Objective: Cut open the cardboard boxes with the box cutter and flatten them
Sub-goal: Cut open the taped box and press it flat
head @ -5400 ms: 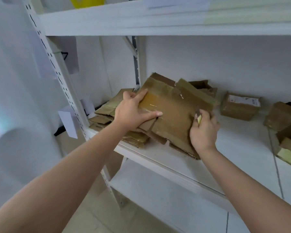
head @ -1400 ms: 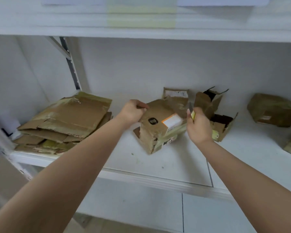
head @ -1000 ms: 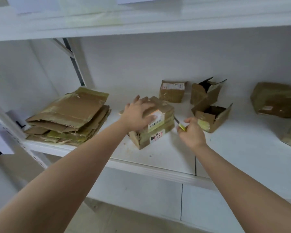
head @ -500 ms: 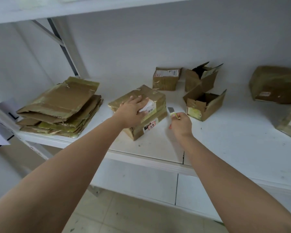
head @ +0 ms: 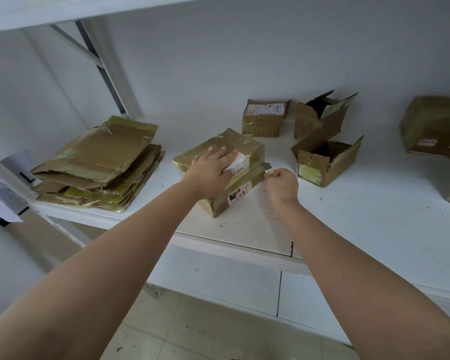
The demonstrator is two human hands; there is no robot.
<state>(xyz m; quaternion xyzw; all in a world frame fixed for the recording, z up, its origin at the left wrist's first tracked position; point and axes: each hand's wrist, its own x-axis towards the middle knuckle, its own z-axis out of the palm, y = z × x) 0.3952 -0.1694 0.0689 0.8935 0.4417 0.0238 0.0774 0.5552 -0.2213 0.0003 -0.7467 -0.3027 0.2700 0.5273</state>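
A taped brown cardboard box [head: 240, 149] with white labels lies flat on the white shelf [head: 348, 219]. My left hand [head: 213, 170] presses flat on its top with straight fingers. My right hand [head: 281, 185] grips the box cutter [head: 268, 168], whose grey blade touches the box's right side edge; most of the yellow handle is hidden in my fist. A pile of flattened cardboard [head: 99, 165] sits at the shelf's left end.
Behind stand a small sealed labelled box [head: 264, 118], an open box [head: 320, 115] and another open box [head: 327, 162] in front of it. A larger sealed box [head: 434, 126] is at the right. An upper shelf hangs overhead; a lower shelf and tiled floor are below.
The flattened piece was laid on the left pile. I pulled a sealed box forward, laid it flat under my left palm and brought the cutter's blade to its right side.
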